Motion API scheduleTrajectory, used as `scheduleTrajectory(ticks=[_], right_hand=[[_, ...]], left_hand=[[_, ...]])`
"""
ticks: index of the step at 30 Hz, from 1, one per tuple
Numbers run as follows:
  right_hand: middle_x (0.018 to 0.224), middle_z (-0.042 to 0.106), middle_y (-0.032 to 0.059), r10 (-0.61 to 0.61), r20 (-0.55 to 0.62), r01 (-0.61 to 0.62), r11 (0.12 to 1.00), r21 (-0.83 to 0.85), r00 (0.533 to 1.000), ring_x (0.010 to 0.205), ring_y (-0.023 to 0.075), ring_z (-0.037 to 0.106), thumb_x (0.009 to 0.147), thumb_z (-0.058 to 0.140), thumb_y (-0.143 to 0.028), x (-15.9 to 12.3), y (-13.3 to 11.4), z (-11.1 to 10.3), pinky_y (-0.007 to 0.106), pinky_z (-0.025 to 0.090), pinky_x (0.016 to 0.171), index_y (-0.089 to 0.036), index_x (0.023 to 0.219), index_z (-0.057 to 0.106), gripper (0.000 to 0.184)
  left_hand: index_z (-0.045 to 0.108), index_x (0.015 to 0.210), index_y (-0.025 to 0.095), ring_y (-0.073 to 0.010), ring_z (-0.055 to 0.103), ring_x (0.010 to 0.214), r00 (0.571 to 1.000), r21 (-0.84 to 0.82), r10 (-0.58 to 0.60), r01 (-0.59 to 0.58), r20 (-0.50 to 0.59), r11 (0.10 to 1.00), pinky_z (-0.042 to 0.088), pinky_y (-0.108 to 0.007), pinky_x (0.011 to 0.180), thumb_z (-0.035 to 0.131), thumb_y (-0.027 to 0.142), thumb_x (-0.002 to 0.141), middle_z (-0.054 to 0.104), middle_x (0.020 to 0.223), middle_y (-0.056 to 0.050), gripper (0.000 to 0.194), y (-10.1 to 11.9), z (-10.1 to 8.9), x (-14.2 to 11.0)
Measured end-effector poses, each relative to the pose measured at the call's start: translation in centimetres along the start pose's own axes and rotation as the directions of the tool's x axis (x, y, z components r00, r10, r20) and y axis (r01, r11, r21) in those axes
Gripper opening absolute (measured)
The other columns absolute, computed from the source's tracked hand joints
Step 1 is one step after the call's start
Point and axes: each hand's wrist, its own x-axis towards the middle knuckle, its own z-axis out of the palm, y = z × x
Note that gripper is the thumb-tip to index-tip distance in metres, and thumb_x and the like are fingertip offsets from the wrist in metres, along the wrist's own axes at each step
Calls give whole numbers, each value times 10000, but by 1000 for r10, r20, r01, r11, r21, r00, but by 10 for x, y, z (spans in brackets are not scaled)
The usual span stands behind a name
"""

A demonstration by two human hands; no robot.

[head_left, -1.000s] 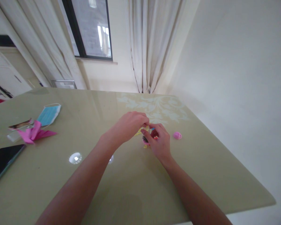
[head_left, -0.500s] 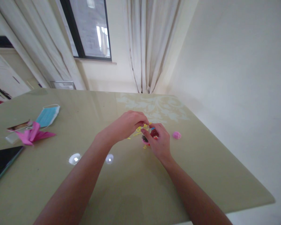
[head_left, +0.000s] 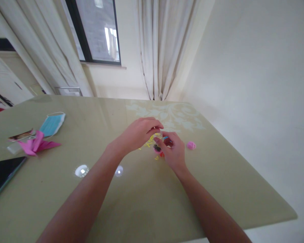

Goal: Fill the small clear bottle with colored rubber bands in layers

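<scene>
My right hand (head_left: 174, 150) is closed around a small clear container (head_left: 158, 136) with something dark low in it. Over the container's mouth is my left hand (head_left: 142, 132), its fingers pinched together; whatever they hold is too small or hidden to name. Several thin yellow pieces (head_left: 149, 144) lie on the table under my left fingers, partly covered. Red pieces (head_left: 162, 154) and a small yellow loop (head_left: 156, 158) sit by the container's base, where some pink also shows. Behind my right fingers a bit of blue is visible.
A small pink ball (head_left: 191, 145) rests right of my right hand on the glossy table (head_left: 233, 189). At the left lie a pink folded-paper bird (head_left: 35, 145), a blue face mask (head_left: 52, 125) and a dark phone (head_left: 5, 173). A wall rises beyond the table's right edge.
My left hand has lifted slightly and shifted a little right over the container's mouth. My right hand keeps its hold on the container, almost unmoved.
</scene>
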Motion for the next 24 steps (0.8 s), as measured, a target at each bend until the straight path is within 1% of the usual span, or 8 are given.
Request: scheduleTrajectory(ticks=[3, 5, 8, 10, 15, 17, 20, 24], right_hand=[[958, 756, 60, 58, -24, -56, 996, 71, 998, 720, 180, 677, 877, 794, -525, 4, 4, -2, 328, 570, 684, -219, 1043, 784, 349], [973, 772, 71, 89, -27, -86, 989, 117, 996, 737, 188, 686, 860, 805, -539, 6, 7, -3, 341, 583, 706, -213, 1062, 787, 384], [970, 785, 85, 128, -15, -124, 978, 168, 992, 746, 198, 702, 833, 824, -561, 8, 9, -3, 354, 602, 718, -203, 1075, 789, 433], [975, 791, 91, 134, -6, -131, 974, 183, 991, 750, 204, 712, 822, 829, -572, 8, 10, -2, 358, 610, 720, -204, 1082, 791, 452], [983, 801, 102, 140, 7, -138, 967, 215, 990, 773, 224, 741, 836, 819, -565, 9, 13, -3, 377, 627, 732, -200, 1085, 788, 443], [988, 806, 104, 145, 21, -146, 965, 219, 989, 790, 234, 758, 846, 810, -549, 10, 14, -4, 383, 633, 740, -196, 1088, 783, 428], [999, 814, 104, 159, 50, -167, 957, 237, 986, 807, 246, 777, 854, 798, -510, 12, 14, -5, 381, 640, 736, -198, 1066, 779, 378], [898, 814, 84, 192, 58, -201, 937, 285, 980, 775, 251, 780, 845, 796, -438, 13, 14, -6, 371, 640, 700, -194, 1023, 782, 302]], left_hand=[[759, 1071, 179, -183, 722, 889, 997, -37, -56, 54, -47, 998, 549, -306, 842, 617, 168, 981, 793, 1050, -56, 169, -4, 2, -1], [750, 1034, 181, -171, 720, 836, 996, -79, -81, 78, -45, 994, 557, -293, 800, 632, 176, 966, 790, 1000, -46, 136, -8, 4, -1], [733, 943, 185, -165, 717, 796, 997, -130, -79, 78, -3, 988, 557, -278, 752, 646, 200, 952, 775, 911, -29, 89, -10, 6, -2], [725, 897, 182, -162, 709, 770, 997, -133, -70, 73, 23, 988, 550, -275, 729, 653, 206, 942, 765, 873, -28, 89, -9, 5, -2], [743, 875, 189, -158, 691, 728, 997, -107, -31, 39, 77, 993, 509, -259, 680, 710, 228, 903, 754, 811, -17, 58, -4, 3, -4], [754, 869, 196, -164, 690, 736, 995, -49, -21, 26, 100, 998, 487, -263, 680, 730, 219, 888, 758, 804, -14, 38, -1, 5, -3], [767, 850, 213, -180, 687, 760, 989, 101, -24, 9, 143, 995, 450, -275, 670, 742, 238, 900, 764, 825, -20, 61, 5, 12, -1], [772, 942, 216, -211, 708, 822, 988, 335, -4, -49, 154, 941, 421, -283, 632, 691, 324, 975, 769, 937, -59, 139, 13, 27, 0]])
